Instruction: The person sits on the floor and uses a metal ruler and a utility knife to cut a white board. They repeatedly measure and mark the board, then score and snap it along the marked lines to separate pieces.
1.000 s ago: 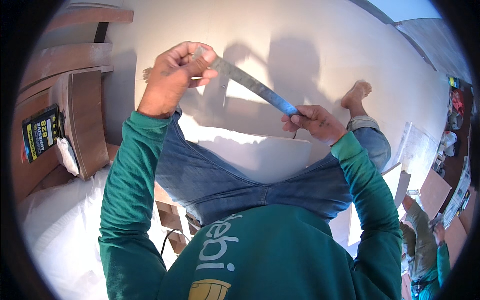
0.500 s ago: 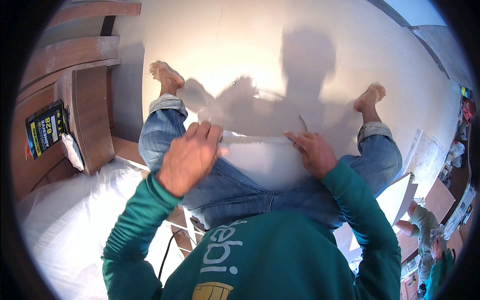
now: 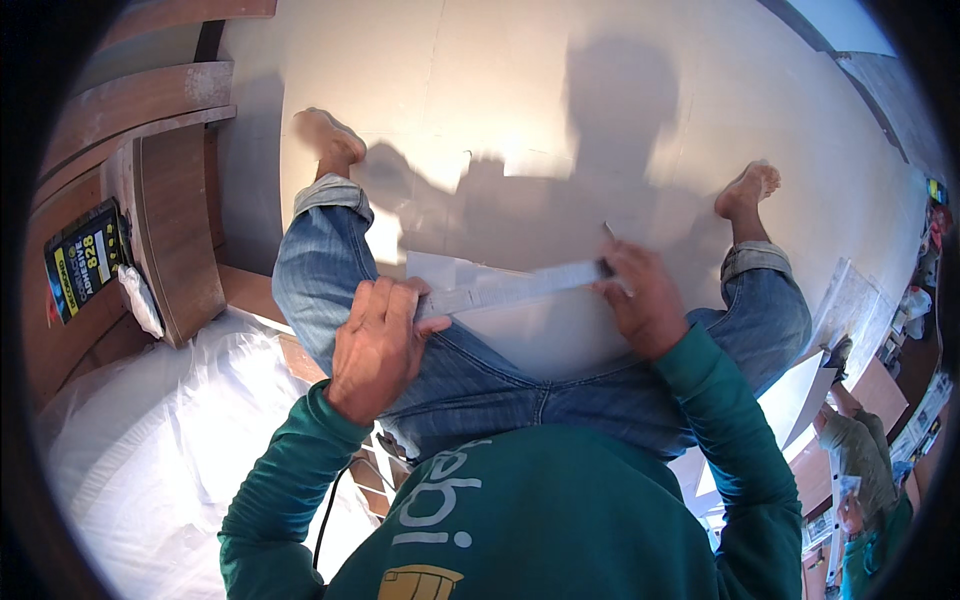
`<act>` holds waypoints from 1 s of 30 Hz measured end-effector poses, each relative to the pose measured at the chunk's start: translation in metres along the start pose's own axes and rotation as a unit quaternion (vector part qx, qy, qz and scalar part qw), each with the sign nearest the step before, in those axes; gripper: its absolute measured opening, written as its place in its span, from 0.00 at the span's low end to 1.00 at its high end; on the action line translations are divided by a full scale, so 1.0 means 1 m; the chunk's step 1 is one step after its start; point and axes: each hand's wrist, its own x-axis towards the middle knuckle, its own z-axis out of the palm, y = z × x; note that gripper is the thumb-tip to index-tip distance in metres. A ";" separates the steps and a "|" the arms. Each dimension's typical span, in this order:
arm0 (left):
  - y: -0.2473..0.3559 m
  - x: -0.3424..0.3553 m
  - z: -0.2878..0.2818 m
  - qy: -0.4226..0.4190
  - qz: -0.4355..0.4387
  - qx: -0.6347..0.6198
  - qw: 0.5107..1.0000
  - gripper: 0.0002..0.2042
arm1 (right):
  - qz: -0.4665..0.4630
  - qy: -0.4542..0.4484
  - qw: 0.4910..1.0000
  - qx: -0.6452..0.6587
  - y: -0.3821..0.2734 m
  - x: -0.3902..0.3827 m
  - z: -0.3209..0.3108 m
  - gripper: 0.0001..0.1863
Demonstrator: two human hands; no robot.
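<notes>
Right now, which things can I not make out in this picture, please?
Head view: fine marks on the ruler, too small and blurred.
Head view: the ruler's left end, covered by the left hand.
Head view: thin dark item at the right hand, too blurred to name.
Head view: co-worker's head, cut off by the dark rim.

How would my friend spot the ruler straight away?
Find the spread-out blue jeans. Between their legs, the ruler runs from the left hand to the right hand. It's the thin, pale strip, much narrower than the panel below it.
</notes>
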 end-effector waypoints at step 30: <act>0.004 0.020 -0.014 -0.103 0.043 0.135 0.985 0.24 | -0.030 -0.120 0.989 0.086 -0.026 -0.006 0.004 0.18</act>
